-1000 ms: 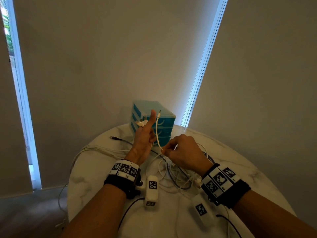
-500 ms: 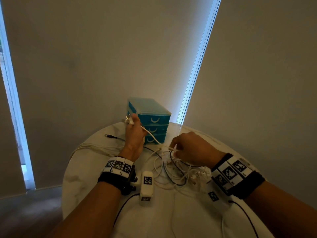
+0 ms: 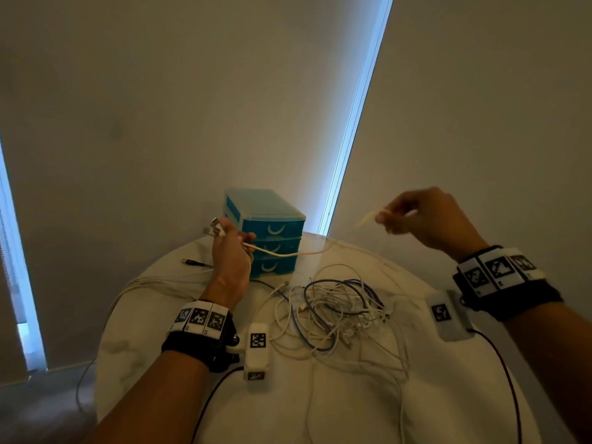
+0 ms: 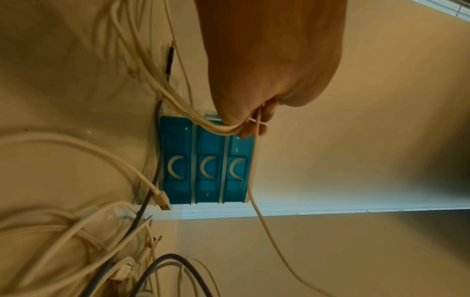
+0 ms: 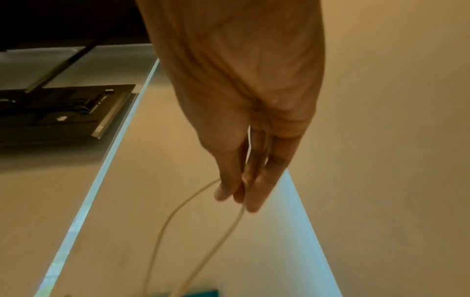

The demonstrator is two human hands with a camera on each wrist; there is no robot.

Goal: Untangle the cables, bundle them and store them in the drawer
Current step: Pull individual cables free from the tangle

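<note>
My left hand point(image 3: 231, 248) is raised before the blue drawer unit point(image 3: 272, 233) and grips several white cable strands point(image 4: 221, 127), plug ends sticking out above its fingers. One white cable point(image 3: 288, 254) runs from that fist rightward and up to my right hand point(image 3: 416, 216), which pinches it high in the air at the right; in the right wrist view the cable point(image 5: 178, 209) loops down from the fingertips. A tangle of white and purple cables point(image 3: 339, 312) lies on the round white table point(image 3: 144, 347) between my arms. All three drawers point(image 4: 207, 168) are closed.
More white cable point(image 3: 141, 283) trails off the table's left edge toward the floor. A dark plug point(image 3: 192, 262) lies left of the drawer unit. Blinds and bright window strips stand behind the table. Black leads run from my wrist cameras.
My right hand has lifted from the tangle and swung up and to the right, drawing the white cable out. The left hand stays by the drawers, holding its strands.
</note>
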